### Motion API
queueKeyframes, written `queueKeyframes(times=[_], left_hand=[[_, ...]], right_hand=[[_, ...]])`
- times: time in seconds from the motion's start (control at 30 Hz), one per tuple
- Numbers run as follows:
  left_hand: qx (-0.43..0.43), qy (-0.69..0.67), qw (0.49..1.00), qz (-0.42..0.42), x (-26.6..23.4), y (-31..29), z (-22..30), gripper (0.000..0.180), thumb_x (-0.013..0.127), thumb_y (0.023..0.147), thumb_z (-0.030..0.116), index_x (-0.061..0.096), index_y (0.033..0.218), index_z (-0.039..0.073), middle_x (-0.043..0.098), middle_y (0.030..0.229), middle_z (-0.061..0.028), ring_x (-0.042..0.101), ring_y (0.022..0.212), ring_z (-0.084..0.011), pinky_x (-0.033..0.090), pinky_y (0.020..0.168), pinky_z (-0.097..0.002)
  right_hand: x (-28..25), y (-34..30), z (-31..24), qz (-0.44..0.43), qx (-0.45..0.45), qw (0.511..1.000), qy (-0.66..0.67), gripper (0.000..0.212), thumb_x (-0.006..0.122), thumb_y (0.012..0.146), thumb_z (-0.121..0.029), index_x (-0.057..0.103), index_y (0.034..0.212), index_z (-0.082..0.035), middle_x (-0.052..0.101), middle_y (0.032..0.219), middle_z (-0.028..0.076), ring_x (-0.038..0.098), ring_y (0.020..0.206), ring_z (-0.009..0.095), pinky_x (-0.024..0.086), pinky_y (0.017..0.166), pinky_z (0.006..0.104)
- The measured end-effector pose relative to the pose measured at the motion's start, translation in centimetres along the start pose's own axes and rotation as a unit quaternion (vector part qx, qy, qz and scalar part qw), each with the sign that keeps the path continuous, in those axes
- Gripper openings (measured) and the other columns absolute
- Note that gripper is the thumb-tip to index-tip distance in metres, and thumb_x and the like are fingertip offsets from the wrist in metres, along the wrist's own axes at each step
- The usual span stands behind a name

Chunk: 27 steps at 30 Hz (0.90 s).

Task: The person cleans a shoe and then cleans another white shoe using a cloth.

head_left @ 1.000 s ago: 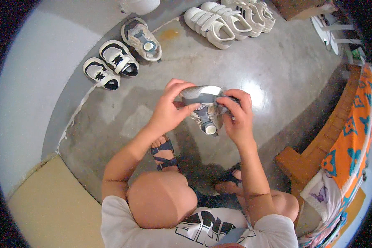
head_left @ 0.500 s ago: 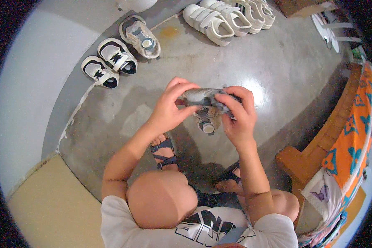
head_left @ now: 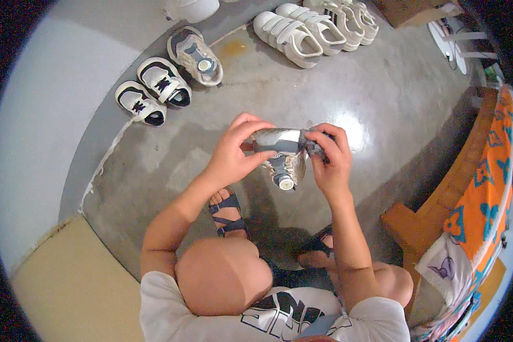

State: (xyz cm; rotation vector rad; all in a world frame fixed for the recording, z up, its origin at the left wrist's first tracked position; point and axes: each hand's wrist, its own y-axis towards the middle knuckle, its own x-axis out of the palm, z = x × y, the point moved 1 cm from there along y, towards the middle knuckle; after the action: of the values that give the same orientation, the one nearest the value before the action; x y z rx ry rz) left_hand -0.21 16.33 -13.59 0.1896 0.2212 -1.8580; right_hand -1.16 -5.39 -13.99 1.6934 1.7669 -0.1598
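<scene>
Fuzzy grey wad [head_left: 314,150], clutched in your right hand [head_left: 332,158], shifts rightward along the shoe [head_left: 276,140]. Your left hand [head_left: 233,148] pinches its smooth rim. Mesh upper hangs between hands, long axis toward you, round disc [head_left: 286,184] nearest.

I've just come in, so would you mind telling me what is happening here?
The person's left hand grips a grey-and-white shoe above the grey floor. The right hand holds a dark-grey, cloth-like wad at the shoe's right-hand edge. A similar shoe rests by the pale wall, beside two white-and-black shoes.
</scene>
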Motion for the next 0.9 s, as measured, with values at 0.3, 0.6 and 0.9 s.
queueKeyframes(times=[0.3,0.6,0.9], left_hand=[[0.017,0.005,1.000,0.015,0.1,0.0,0.0,0.049,0.080,0.066,0.004,0.063,0.112,0.007,0.054,0.112,-0.0089,0.055,0.104,-0.0246,0.050,0.082,-0.0310],[0.030,0.042,0.999,0.002,0.1,0.1,0.0,0.047,0.078,0.067,0.003,0.063,0.111,0.007,0.055,0.108,-0.0091,0.056,0.103,-0.0255,0.047,0.086,-0.0330],[-0.018,-0.005,1.000,-0.007,0.1,0.0,0.2,0.048,0.077,0.069,0.001,0.059,0.114,0.006,0.052,0.115,-0.0090,0.054,0.107,-0.0261,0.047,0.089,-0.0340]], right_hand=[[0.3,0.1,-0.3,-0.013,0.003,1.000,0.020,0.047,0.064,0.059,0.009,0.066,0.102,-0.010,0.058,0.106,0.012,0.056,0.101,0.032,0.046,0.088,0.0403],[0.7,0.2,-0.6,-0.005,-0.019,1.000,0.021,0.050,0.066,0.057,0.008,0.067,0.104,-0.008,0.059,0.107,0.012,0.056,0.100,0.032,0.047,0.084,0.0396],[0.6,0.8,-1.8,-0.059,-0.063,0.996,-0.016,0.048,0.068,0.061,0.008,0.065,0.106,-0.009,0.059,0.111,0.012,0.057,0.103,0.032,0.048,0.086,0.0402]])
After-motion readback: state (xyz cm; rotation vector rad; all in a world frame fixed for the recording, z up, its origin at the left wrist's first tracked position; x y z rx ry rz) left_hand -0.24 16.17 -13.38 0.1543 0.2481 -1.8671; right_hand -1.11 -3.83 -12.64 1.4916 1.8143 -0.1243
